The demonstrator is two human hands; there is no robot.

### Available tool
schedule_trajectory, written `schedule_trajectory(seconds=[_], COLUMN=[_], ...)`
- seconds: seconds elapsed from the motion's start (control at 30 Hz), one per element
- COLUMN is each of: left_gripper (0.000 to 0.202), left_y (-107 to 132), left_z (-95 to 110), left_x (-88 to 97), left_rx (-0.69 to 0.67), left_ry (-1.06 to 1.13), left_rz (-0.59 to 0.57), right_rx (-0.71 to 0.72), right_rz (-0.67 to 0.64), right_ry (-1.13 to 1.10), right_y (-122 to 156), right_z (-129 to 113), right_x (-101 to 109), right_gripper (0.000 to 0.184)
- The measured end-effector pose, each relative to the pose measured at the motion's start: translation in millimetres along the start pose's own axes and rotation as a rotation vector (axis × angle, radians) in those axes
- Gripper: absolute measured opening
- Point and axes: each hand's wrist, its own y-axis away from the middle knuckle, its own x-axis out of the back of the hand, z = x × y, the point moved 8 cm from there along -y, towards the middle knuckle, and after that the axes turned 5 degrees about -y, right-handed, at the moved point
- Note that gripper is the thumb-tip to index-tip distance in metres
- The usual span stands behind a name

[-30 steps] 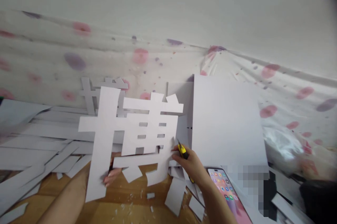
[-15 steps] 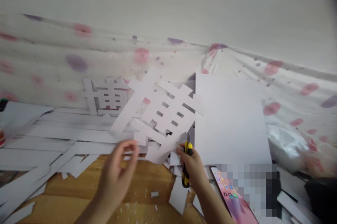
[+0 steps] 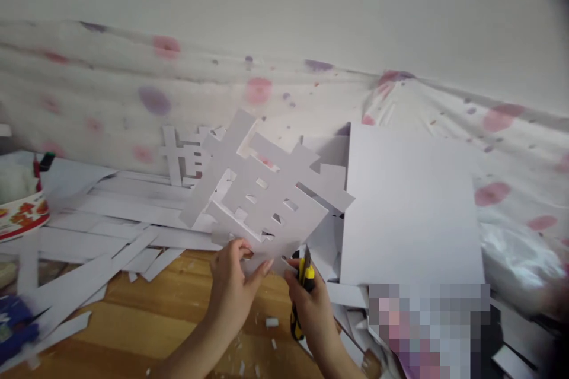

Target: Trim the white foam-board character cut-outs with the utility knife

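A large white paper cut-out of a character (image 3: pixel 262 189) is held up, tilted to the right, above the wooden floor (image 3: pixel 178 308). My left hand (image 3: pixel 235 284) pinches its lower edge. My right hand (image 3: pixel 311 302) is closed round a yellow and black utility knife (image 3: pixel 300 296) and touches the same lower edge with its fingers. A second, smaller white cut-out (image 3: pixel 186 153) leans against the spotted cloth behind.
Long white paper strips (image 3: pixel 102 231) lie piled at the left. A big white sheet (image 3: pixel 409 207) leans at the right against the spotted fabric (image 3: pixel 133 100). Small scraps dot the floor. A patterned bowl (image 3: pixel 22 213) sits at the far left.
The cut-out swung from upright to tilted right. My left hand let go of it, then took its lower edge again. The view shifted slightly left.
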Motion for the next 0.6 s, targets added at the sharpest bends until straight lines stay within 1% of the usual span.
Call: schedule_trajectory(seconds=[0.07, 0.1, 0.2, 0.27, 0.3, 0.4, 0.5, 0.6], left_gripper=[0.037, 0.041, 0.053, 0.054, 0.053, 0.046, 0.037, 0.036], left_y=[-2.8, -4.7, -11.0, -14.0, -14.9, -15.5, -13.8, -13.7], left_z=[-1.9, -1.5, 4.2, 9.9, 12.6, 18.6, 22.3, 21.1], left_x=[7.0, 11.0, 22.6, 28.1, 29.8, 32.2, 30.8, 27.8], left_rx=[0.01, -0.007, -0.117, -0.213, -0.258, -0.358, -0.422, -0.406], left_ry=[-0.012, -0.03, -0.141, -0.239, -0.283, -0.361, -0.375, -0.36], left_rz=[0.062, 0.089, 0.163, 0.202, 0.219, 0.26, 0.268, 0.23], right_rx=[0.012, 0.03, 0.079, 0.096, 0.097, 0.086, 0.082, 0.09], right_rz=[-0.021, -0.054, -0.215, -0.3, -0.32, -0.28, -0.245, -0.261], right_ry=[0.005, 0.017, 0.126, 0.219, 0.26, 0.362, 0.43, 0.441], right_y=[5.0, 7.5, 15.2, 18.7, 19.0, 14.2, 9.3, 9.5], right_z=[-6.6, -11.1, -22.3, -25.8, -26.3, -26.9, -30.1, -37.9], right_x=[-3.8, -6.8, -18.1, -21.5, -21.0, -10.5, -0.4, 4.0], right_gripper=[0.033, 0.03, 0.022, 0.021, 0.021, 0.024, 0.026, 0.021])
